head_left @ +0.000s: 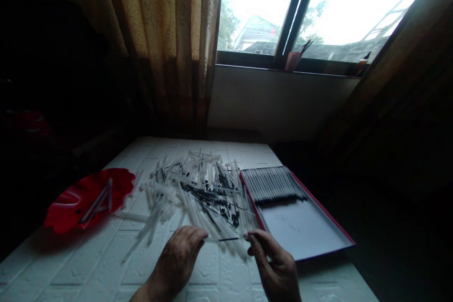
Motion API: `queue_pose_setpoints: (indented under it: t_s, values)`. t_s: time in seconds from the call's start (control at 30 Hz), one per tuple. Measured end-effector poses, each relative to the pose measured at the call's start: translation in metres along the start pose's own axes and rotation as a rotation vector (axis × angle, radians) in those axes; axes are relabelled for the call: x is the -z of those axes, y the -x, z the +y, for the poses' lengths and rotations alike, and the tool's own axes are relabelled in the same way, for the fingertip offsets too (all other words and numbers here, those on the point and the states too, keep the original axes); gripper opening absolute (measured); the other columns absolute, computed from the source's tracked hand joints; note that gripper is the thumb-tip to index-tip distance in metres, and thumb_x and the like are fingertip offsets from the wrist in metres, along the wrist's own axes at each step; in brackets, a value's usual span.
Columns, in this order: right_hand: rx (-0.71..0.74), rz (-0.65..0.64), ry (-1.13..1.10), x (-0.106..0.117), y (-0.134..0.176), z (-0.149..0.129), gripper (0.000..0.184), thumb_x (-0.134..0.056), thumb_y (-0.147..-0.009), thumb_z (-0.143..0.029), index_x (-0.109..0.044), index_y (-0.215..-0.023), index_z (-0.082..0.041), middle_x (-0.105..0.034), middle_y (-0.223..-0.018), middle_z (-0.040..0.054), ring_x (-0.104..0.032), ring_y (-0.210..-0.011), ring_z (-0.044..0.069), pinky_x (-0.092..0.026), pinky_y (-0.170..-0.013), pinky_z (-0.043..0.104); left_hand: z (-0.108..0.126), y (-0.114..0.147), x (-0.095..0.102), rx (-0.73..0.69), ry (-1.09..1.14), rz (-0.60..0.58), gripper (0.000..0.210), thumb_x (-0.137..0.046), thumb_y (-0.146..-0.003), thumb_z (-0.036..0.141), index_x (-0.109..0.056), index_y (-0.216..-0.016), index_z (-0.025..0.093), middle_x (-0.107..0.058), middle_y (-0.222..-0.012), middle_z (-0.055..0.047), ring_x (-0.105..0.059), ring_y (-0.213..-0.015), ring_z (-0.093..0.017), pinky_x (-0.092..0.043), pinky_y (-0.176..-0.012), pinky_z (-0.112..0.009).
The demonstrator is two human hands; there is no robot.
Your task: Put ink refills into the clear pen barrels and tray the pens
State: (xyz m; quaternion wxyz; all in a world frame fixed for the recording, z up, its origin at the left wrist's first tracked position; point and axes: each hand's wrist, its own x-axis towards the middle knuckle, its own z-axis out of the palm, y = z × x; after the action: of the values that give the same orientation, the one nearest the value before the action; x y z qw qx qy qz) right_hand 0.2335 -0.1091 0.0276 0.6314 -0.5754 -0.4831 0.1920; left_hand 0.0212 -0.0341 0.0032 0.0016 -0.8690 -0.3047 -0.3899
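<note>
A clear pen (226,239) with a dark refill showing inside lies level between my two hands, above the front of the table. My left hand (177,257) pinches its left end between thumb and fingers. At its right end, my right hand (274,262) grips with thumb and forefinger; the fingertips hide what is there. Just beyond the hands spreads a loose pile of clear pen barrels (193,203), mixed with black refills (201,193) and small black pen parts (224,210). To the right, a red-edged box (293,233) holds a row of clear pens (272,184) with black ends.
A red scalloped dish (67,203) with several clear tubes in it stands on the left of the white brick-patterned table (81,269). Behind are a curtain (159,33) and a window, with a pinkish cup (293,61) on its sill.
</note>
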Motion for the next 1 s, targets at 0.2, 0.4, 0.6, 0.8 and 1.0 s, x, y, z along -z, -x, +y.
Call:
queue_pose_setpoints:
  t_s: [0.2, 0.4, 0.6, 0.8, 1.0]
  values:
    - [-0.023, 0.084, 0.003, -0.003, 0.001, -0.001, 0.025, -0.065, -0.086, -0.044, -0.072, -0.087, -0.02, -0.072, -0.073, 0.0036, -0.064, -0.053, 0.015, -0.054, -0.053, 0.022, 0.01, 0.0, -0.003, 0.101, 0.105, 0.028, 0.022, -0.037, -0.103, 0.031, -0.057, -0.107, 0.024, -0.075, -0.087, -0.004, -0.073, -0.078, -0.018, -0.061, -0.071, -0.028]
    - [-0.016, 0.184, 0.072, 0.017, -0.003, -0.009, 0.026, -0.065, -0.086, -0.045, -0.072, -0.088, -0.02, -0.067, -0.065, 0.0017, -0.063, -0.055, 0.016, -0.053, -0.053, 0.022, -0.001, 0.01, -0.001, 0.146, 0.093, 0.067, 0.022, -0.04, -0.102, 0.035, -0.059, -0.107, 0.024, -0.075, -0.088, -0.003, -0.074, -0.078, -0.017, -0.061, -0.071, -0.025]
    - [-0.011, 0.139, 0.027, 0.012, -0.005, -0.017, 0.023, -0.065, -0.086, -0.043, -0.072, -0.086, -0.021, -0.07, -0.071, 0.0025, -0.063, -0.055, 0.015, -0.052, -0.053, 0.021, -0.002, 0.012, -0.002, 0.129, 0.042, 0.076, 0.026, -0.037, -0.102, 0.037, -0.059, -0.107, 0.024, -0.076, -0.087, -0.004, -0.075, -0.078, -0.018, -0.062, -0.072, -0.026]
    - [-0.003, 0.14, 0.05, 0.011, -0.004, -0.016, 0.025, -0.065, -0.086, -0.044, -0.073, -0.085, -0.021, -0.07, -0.07, 0.0034, -0.063, -0.054, 0.015, -0.053, -0.052, 0.023, -0.006, 0.014, -0.001, 0.142, 0.061, 0.085, 0.023, -0.041, -0.101, 0.037, -0.06, -0.108, 0.025, -0.076, -0.088, -0.003, -0.075, -0.079, -0.017, -0.062, -0.072, -0.025]
    - [0.013, 0.115, 0.042, 0.011, -0.004, -0.013, 0.024, -0.064, -0.087, -0.043, -0.072, -0.087, -0.02, -0.071, -0.074, 0.0044, -0.063, -0.055, 0.016, -0.054, -0.052, 0.023, -0.005, 0.013, 0.001, 0.127, 0.035, 0.068, 0.025, -0.038, -0.102, 0.037, -0.059, -0.107, 0.024, -0.076, -0.088, -0.004, -0.075, -0.079, -0.018, -0.062, -0.073, -0.027]
